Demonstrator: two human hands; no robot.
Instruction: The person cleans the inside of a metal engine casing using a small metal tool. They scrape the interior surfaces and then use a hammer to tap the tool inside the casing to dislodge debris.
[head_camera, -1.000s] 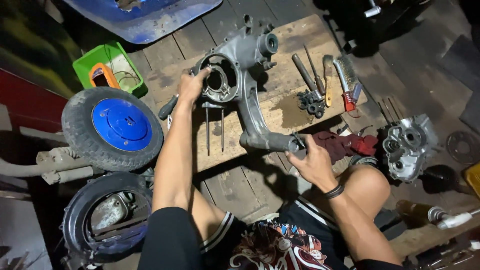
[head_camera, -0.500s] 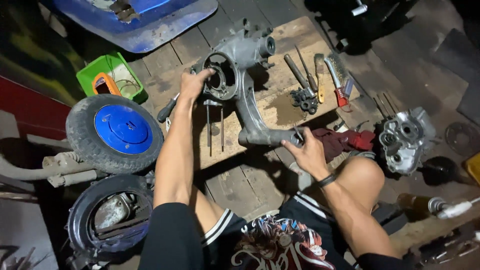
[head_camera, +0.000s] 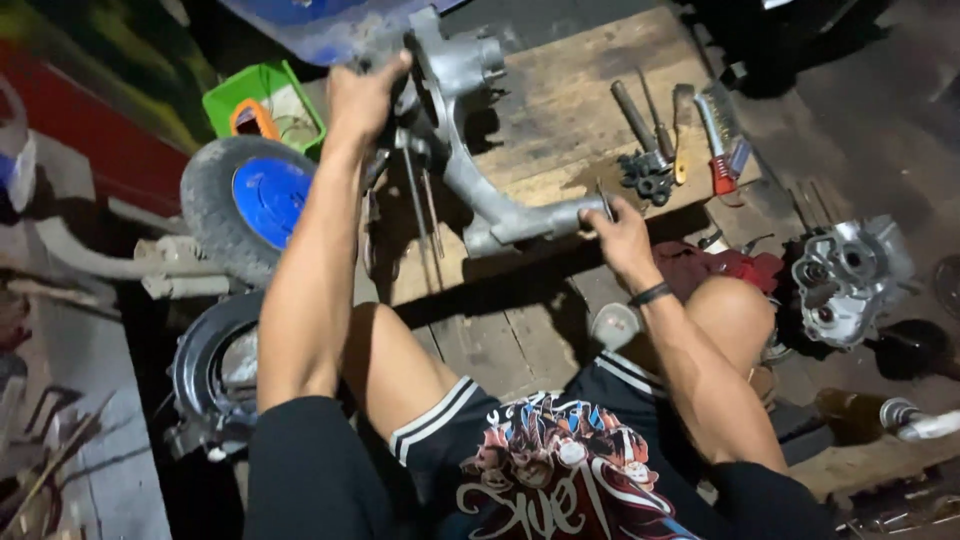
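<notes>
Grey cast metal forms the engine casing (head_camera: 470, 150), a long curved part that lies on a wooden board (head_camera: 560, 95) in the upper middle of the frame. Its long axis runs from a round housing at the upper left down to a tube-shaped end at the lower right, near the frame's centre. The left hand (head_camera: 365, 95) is closed around the round housing end at the top, arm stretched well forward. The right hand (head_camera: 620, 230) grasps the tube end, fingers wrapped over it, so the casing spans between the two hands, with the right hand nearer the body. Two thin metal rods (head_camera: 420, 205) lie on the board just below the housing. To the right on the board sit hand tools (head_camera: 660, 130), among them a red-handled brush. Left of the board are a small tyre with a blue wheel hub (head_camera: 250, 205) and a green plastic tray (head_camera: 265, 100). At the right edge, on the floor, rests another grey engine part (head_camera: 850, 275), beside a red rag (head_camera: 725, 270).
</notes>
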